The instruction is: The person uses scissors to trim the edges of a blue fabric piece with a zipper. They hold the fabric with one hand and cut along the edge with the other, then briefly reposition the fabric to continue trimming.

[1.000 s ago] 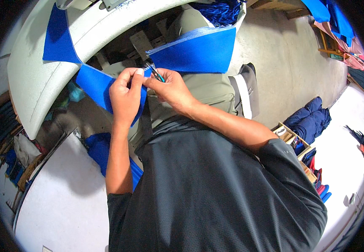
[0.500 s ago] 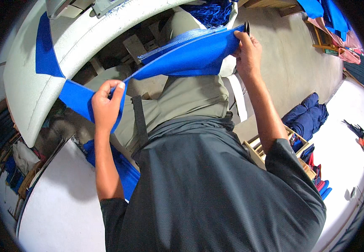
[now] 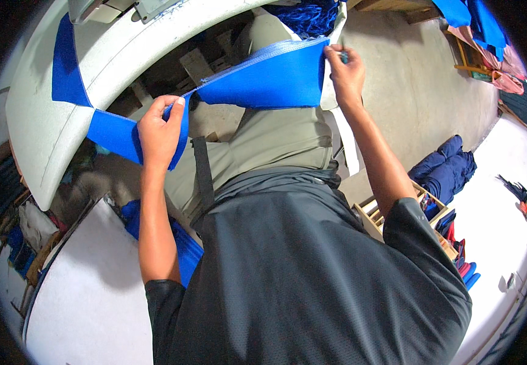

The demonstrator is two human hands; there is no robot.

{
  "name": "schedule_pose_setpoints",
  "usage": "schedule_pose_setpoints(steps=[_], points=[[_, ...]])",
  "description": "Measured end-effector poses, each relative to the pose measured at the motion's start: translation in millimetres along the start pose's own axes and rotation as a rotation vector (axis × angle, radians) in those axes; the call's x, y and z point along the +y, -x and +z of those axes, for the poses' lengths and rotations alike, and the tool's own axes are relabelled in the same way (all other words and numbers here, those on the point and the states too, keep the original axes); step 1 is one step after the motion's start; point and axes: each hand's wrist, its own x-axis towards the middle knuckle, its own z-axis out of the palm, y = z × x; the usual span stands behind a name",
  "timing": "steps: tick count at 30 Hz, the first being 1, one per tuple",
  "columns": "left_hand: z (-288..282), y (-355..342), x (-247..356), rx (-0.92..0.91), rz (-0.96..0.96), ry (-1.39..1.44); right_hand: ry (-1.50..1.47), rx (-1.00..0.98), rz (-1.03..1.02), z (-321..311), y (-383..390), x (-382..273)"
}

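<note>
My left hand (image 3: 160,126) is closed, pinching a strip of blue cloth (image 3: 114,135) between thumb and fingers. From there the strip runs left to the edge of the pale machine table, where another blue piece (image 3: 68,67) lies. More blue pieces with white stitched edges are stacked (image 3: 263,79) across my right thigh, joined to the left hand by a narrow twisted stretch. My right hand (image 3: 347,74) is closed beside the stack's right corner. In it sits a small pair of thread snips (image 3: 343,56), mostly hidden by the fingers; whether it touches the cloth I cannot tell.
The curved edge of the machine table (image 3: 62,143) crosses the upper left. Beyond my knee hangs a pale bag of blue thread scraps (image 3: 312,19). Blue cloth (image 3: 184,243) lies by my left elbow. At right are a wooden crate (image 3: 370,222) and a dark blue bundle (image 3: 443,167).
The right hand has moved left and slightly down, and the snips' dark blades no longer stick up. The lifted blue layer now lies on the stack. The left hand has risen a little.
</note>
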Motion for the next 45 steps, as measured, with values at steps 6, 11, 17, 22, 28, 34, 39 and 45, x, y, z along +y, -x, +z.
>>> schedule_pose_setpoints(steps=[6, 11, 17, 22, 28, 34, 39, 45], points=[[-4, 12, 19, -0.014, -0.053, 0.003, -0.486, 0.012, 0.068, 12, 54, -71], [-5, 18, 28, -0.037, -0.086, 0.095, -0.557, -0.711, 0.491, 56, 126, -104], [-4, 20, 28, -0.025, -0.096, 0.154, -0.48, -0.895, 0.691, 115, 138, -92], [-2, 23, 35, -0.014, -0.072, 0.137, -0.485, -0.869, 0.702, 125, 135, -85], [-1, 24, 28, -0.039, -0.088, 0.126, -0.525, -0.877, 0.732, 130, 135, -83], [1, 23, 26, -0.032, -0.069, 0.13, -0.515, -0.87, 0.713, 135, 137, -80], [-4, 26, 25, -0.051, -0.113, 0.123, -0.638, -0.82, 0.764, 120, 146, -88], [7, 31, 37, -0.029, -0.071, 0.284, -0.542, -0.818, 0.516, 107, 160, -109]])
